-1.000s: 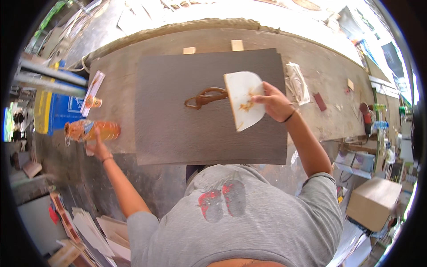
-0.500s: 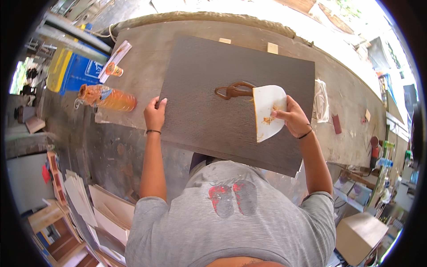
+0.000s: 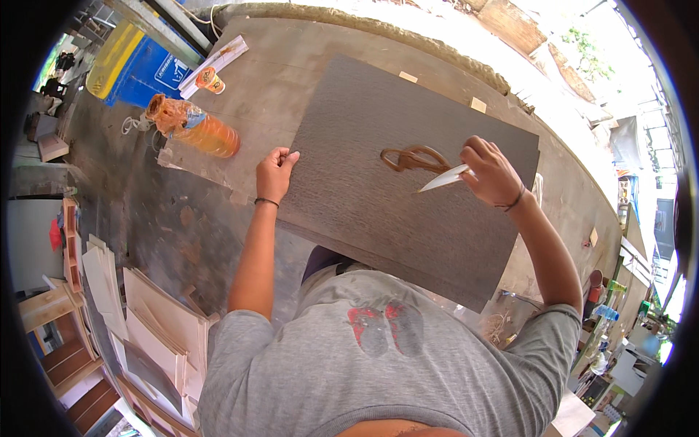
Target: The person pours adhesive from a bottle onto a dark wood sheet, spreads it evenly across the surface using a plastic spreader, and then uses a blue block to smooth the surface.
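Note:
A large dark grey-brown board (image 3: pixel 349 197) with a textured top lies at a slant on the worktable. A looped puddle of brown, glue-like liquid (image 3: pixel 421 151) sits on it right of centre. My right hand (image 3: pixel 489 173) grips a white spreader (image 3: pixel 444 179) tipped nearly edge-on, its thin edge low over the board beside the puddle. I cannot tell whether that edge touches the surface. At the board's left edge is my left hand (image 3: pixel 274 176), its fingers curled and thumb against the edge.
A plastic bottle of orange-brown liquid (image 3: pixel 212 138) stands left on the worktable (image 3: pixel 266 80), near a small orange-and-white cup (image 3: pixel 210 81) and a pale strip (image 3: pixel 231 54). Small wood blocks (image 3: pixel 478 105) show beyond the board. A blue bin (image 3: pixel 142 76) is far left; panels (image 3: pixel 164 320) lean lower left.
My right hand has turned the spreader from broad face up to nearly edge-on and raised its wrist. The view has shifted, so the board sits farther right. My left hand stays by its edge.

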Demonstrator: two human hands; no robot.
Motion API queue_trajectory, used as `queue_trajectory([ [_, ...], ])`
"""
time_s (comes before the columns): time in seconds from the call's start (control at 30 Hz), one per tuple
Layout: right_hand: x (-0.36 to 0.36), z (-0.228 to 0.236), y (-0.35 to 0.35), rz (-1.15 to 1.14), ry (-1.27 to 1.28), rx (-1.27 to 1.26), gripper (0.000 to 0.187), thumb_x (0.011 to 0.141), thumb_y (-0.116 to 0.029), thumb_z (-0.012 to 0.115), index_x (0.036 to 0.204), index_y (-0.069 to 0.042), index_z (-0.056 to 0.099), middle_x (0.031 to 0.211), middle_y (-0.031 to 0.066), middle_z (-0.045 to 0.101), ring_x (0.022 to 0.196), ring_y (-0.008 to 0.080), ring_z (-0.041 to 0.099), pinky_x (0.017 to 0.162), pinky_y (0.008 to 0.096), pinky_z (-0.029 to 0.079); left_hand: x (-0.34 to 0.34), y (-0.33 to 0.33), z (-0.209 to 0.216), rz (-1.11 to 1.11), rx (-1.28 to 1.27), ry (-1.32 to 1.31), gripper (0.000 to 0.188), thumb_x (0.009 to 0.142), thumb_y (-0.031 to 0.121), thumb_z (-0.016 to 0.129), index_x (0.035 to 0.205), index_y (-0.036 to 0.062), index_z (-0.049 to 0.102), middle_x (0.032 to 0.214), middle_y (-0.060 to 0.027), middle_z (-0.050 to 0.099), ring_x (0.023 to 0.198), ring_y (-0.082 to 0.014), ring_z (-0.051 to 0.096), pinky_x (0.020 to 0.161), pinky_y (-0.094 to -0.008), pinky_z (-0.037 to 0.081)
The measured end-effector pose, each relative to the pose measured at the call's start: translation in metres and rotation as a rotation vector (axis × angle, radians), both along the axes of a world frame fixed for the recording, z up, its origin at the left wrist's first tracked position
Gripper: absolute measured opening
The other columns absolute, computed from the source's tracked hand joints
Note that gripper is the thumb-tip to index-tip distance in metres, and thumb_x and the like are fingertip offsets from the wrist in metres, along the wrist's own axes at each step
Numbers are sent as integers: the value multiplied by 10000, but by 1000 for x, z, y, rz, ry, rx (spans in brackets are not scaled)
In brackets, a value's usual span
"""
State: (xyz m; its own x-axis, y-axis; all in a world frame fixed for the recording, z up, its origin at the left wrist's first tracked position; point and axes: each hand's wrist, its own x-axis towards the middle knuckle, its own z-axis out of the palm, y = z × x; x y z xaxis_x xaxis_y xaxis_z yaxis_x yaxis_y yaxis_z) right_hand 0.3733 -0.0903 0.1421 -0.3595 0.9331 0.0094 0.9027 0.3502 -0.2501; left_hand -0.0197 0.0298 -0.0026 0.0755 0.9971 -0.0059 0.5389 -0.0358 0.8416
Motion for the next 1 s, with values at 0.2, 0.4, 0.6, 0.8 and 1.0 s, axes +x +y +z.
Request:
queue_trajectory([
  [0.2,-2,-18,48,258,-283,-64,294,712,-114,702,945,-101,523,982,46,502,981,207,509,843,340,417,9,-6,11,16,-56,71,266,877,260,632,860,-5,614,618,-38,563,556,-103,486,535,-264,412],
  [0.4,-8,-35,84,440,-363,-161,305,732,-166,706,970,-123,521,974,32,516,989,203,509,857,332,421,12,-9,-4,17,210,142,256,901,262,582,835,17,605,695,-139,624,613,-342,589,569,-388,469],
  [0.6,-43,-39,131,555,-348,-120,296,759,-212,701,986,-134,527,982,27,532,1011,197,512,867,320,432,6,-1,-13,-15,257,143,230,899,238,577,813,26,601,688,-157,604,636,-350,586,571,-414,452],
  [0.8,-91,-54,181,612,-179,41,376,714,-214,747,950,-100,477,987,59,513,989,234,511,853,349,434,8,0,-12,-11,167,134,240,902,251,568,804,33,592,700,-156,612,637,-361,591,549,-429,443],
  [1.0,-152,-61,242,564,-203,81,427,742,-235,719,1074,-99,488,1084,67,529,1087,243,516,883,371,460,5,-9,-18,-48,181,244,397,857,381,608,968,1,575,870,-194,635,780,-375,616,646,-431,490],
])
